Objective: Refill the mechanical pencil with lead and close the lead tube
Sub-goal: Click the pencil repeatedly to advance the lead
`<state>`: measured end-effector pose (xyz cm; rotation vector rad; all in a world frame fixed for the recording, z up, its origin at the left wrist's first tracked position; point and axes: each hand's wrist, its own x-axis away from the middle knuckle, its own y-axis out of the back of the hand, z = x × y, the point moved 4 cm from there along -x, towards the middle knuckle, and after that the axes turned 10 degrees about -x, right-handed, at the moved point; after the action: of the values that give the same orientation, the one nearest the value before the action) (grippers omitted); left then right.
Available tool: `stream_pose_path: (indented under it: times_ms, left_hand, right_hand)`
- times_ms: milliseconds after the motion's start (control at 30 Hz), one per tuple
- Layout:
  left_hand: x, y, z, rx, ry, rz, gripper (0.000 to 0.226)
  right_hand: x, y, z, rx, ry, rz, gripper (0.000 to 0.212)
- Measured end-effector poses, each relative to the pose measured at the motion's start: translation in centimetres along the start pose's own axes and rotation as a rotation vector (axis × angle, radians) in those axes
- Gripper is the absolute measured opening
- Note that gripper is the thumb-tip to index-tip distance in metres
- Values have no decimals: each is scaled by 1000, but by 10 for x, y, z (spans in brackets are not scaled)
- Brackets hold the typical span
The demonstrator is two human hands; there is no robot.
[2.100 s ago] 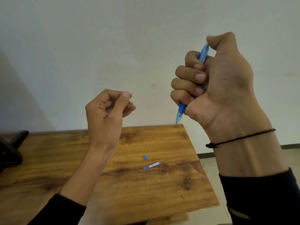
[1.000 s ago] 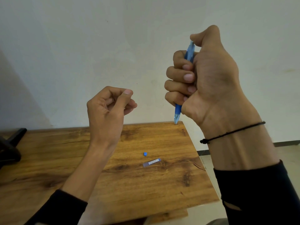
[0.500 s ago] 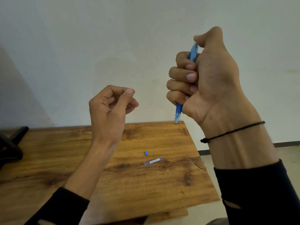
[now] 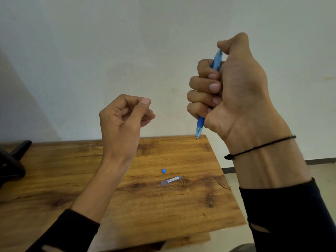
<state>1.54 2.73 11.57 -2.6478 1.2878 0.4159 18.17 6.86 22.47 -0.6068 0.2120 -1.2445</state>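
Head view: right hand (image 4: 234, 91) is fisting the blue mechanical pencil (image 4: 216, 60) tip-down, while left hand (image 4: 123, 120) is hovering loosely curled, holding nothing visible.

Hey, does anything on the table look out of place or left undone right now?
Yes. The lead tube lies flat on the wooden table with its small blue cap off, lying apart just behind it. The right hand grips the mechanical pencil upright, tip down; the left hand is curled in the air.
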Motion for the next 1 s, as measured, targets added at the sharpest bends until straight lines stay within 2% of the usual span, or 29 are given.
stream_pose_path:
  times_ms: [1000]
  left_hand:
    - [2, -2, 0, 1, 11, 17, 10]
  right_hand:
    - [-2, 3, -1, -9, -2, -26, 55]
